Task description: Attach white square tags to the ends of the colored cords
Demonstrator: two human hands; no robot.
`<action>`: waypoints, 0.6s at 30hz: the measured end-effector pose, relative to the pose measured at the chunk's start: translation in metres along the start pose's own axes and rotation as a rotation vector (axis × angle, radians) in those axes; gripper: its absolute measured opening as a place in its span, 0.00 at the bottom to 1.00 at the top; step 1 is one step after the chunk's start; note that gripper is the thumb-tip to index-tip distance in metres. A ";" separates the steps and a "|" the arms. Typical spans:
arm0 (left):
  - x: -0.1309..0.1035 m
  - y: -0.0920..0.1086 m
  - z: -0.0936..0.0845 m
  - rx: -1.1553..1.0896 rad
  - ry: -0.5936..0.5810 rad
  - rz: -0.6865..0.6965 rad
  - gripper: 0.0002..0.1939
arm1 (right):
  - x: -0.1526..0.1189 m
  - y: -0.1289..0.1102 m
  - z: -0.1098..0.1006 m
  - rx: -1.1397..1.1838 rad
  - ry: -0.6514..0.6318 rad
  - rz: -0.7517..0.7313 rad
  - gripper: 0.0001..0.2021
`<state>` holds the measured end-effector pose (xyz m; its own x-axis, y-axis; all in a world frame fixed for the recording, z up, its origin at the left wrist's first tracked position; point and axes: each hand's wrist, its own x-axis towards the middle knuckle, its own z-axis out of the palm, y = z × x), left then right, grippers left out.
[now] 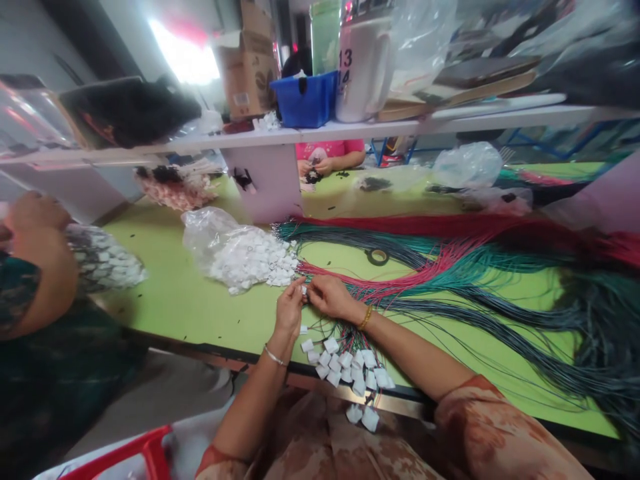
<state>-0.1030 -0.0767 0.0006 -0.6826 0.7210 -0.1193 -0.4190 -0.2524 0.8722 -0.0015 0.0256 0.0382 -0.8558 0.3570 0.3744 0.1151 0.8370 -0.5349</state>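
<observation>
While left hand [290, 310] pinched small white connector [304, 291] at fingertips, right hand [329, 296] met it from right — fingers bunched, whether gripping wire unclear. Connector lay between hands, nearer left; long axis too small to tell. Just beyond fingertips, red wires [425, 275] ran off rightward; white connector pile [260, 259] lay beyond left hand — beside clear bag [203, 230].
</observation>
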 end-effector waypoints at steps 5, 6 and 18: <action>0.004 0.002 -0.002 -0.085 0.039 -0.052 0.16 | 0.002 0.003 -0.001 -0.026 -0.057 -0.030 0.07; 0.004 0.002 -0.002 -0.086 0.042 -0.057 0.16 | 0.001 0.003 0.000 -0.027 -0.070 -0.016 0.07; 0.004 0.003 -0.001 -0.024 0.062 -0.075 0.18 | 0.030 0.032 -0.014 -0.004 -0.077 0.244 0.10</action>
<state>-0.1076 -0.0754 0.0024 -0.6842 0.6971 -0.2142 -0.4841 -0.2145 0.8483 -0.0166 0.0690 0.0425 -0.8384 0.5158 0.1760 0.3246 0.7320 -0.5990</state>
